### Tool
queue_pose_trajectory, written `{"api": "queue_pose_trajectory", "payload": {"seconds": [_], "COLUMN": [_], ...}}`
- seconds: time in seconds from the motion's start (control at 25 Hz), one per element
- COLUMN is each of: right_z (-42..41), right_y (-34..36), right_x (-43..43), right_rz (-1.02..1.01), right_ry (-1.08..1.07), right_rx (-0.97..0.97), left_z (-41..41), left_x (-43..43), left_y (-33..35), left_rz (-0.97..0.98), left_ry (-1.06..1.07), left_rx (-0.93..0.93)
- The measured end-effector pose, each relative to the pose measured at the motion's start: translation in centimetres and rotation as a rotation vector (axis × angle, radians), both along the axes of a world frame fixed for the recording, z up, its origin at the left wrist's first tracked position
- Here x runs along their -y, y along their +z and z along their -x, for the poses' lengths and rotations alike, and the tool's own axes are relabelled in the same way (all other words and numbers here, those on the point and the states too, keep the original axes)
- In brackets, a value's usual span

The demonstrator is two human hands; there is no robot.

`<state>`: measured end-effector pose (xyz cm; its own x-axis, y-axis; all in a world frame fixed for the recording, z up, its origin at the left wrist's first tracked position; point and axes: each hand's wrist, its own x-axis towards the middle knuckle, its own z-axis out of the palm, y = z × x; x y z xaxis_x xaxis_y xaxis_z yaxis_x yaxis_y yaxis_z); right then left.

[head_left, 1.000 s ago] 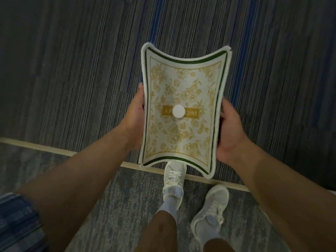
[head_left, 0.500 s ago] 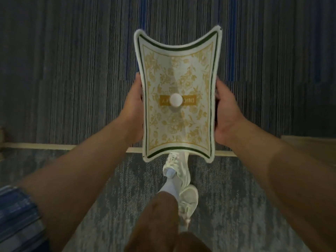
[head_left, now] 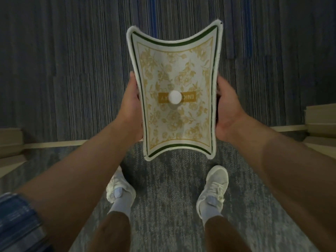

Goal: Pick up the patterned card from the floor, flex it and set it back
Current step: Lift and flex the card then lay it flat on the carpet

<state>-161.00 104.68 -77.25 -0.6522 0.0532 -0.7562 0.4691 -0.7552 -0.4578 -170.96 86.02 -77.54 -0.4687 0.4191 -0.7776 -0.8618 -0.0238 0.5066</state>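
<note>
The patterned card (head_left: 174, 73) is white with a gold floral print, a green border line and a gold label at its middle. A small white round piece (head_left: 174, 97) sits on that label. I hold the card in the air above the floor, bent inward so its long sides curl up. My left hand (head_left: 131, 106) presses its left edge and my right hand (head_left: 224, 108) presses its right edge, fingers hidden beneath the card.
Dark striped carpet (head_left: 72, 60) lies ahead, mottled grey carpet (head_left: 171, 188) underfoot, with a pale threshold strip (head_left: 54, 144) between them. My two white sneakers (head_left: 120, 188) stand below the card. Light wooden frames (head_left: 320, 120) flank both sides.
My feet have gone from stepping to standing apart. The view has shifted, and the card stays gripped and bowed between both hands, sitting slightly lower in view.
</note>
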Motion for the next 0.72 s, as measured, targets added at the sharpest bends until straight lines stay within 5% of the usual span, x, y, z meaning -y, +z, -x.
{"api": "queue_pose_trajectory", "payload": {"seconds": [0.4, 0.72], "right_z": [10.2, 17.5], "right_y": [-0.3, -0.5], "right_x": [20.8, 29.6], "right_rz": [-0.043, 0.062], "right_ry": [0.004, 0.017], "right_rx": [0.048, 0.005], "left_z": [10.4, 17.0], "left_x": [20.9, 30.4], "left_y": [-0.9, -0.5], "left_rz": [-0.023, 0.054], "left_ry": [-0.007, 0.058], "left_rx": [0.032, 0.006]}}
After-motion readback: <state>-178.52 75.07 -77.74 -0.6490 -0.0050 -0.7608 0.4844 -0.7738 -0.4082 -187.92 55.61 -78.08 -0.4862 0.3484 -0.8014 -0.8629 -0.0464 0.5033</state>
